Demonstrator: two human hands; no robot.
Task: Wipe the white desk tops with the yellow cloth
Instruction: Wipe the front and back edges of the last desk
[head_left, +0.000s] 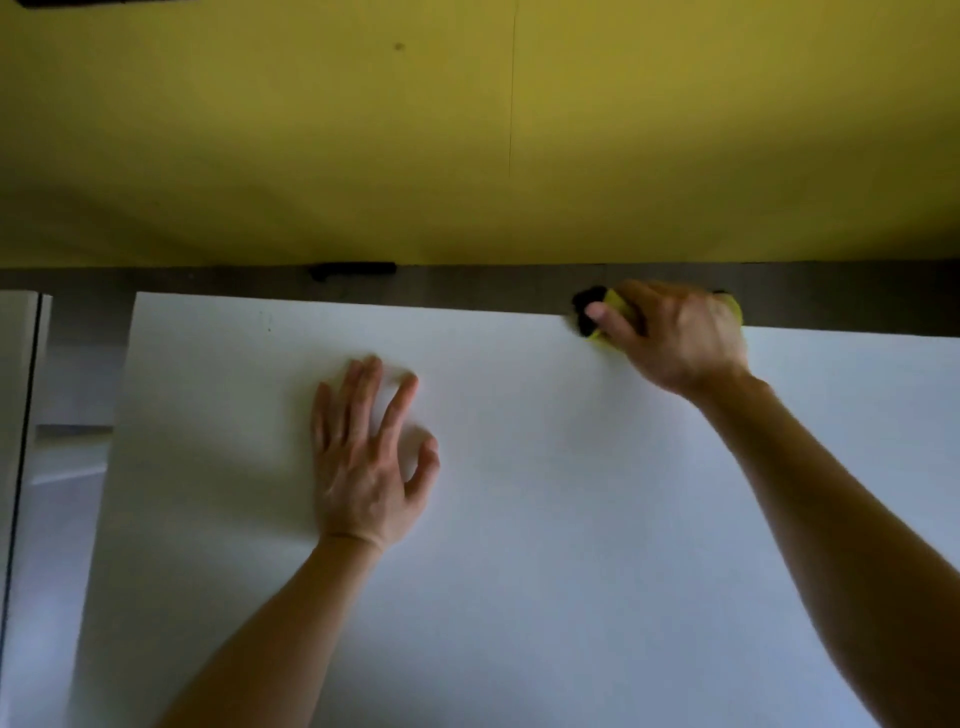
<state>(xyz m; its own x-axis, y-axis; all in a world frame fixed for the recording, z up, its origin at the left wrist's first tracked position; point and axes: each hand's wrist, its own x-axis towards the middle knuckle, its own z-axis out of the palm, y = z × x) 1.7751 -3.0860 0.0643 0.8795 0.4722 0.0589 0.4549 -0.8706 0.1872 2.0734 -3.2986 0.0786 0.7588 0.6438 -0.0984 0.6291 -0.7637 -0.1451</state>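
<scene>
White desk (519, 545) fills most of my view, with a yellow panel (467, 130) standing behind it. My right hand (675, 335) grips the yellow cloth (616, 305) at the desk's far edge, right of the middle. My fingers curl over the cloth, so only a yellow corner shows past my fingertips and a sliver beyond my knuckles; the rest is hidden under my palm. The cloth touches the desk's edge and reaches over the dark strip (208, 283) between desk and panel. A black patch (586, 306) at the cloth's left end is blurred, and I cannot tell whether it belongs to the cloth.

My left hand (363, 462) lies flat on the desk, well apart from the cloth, nearer to me and to the left, fingers straight, thumb bent, holding nothing.

On the dark strip sits a small black object (353, 270), too dim to name. At the far left, across a gap, a second white surface (18, 374) is cut off by the frame.
</scene>
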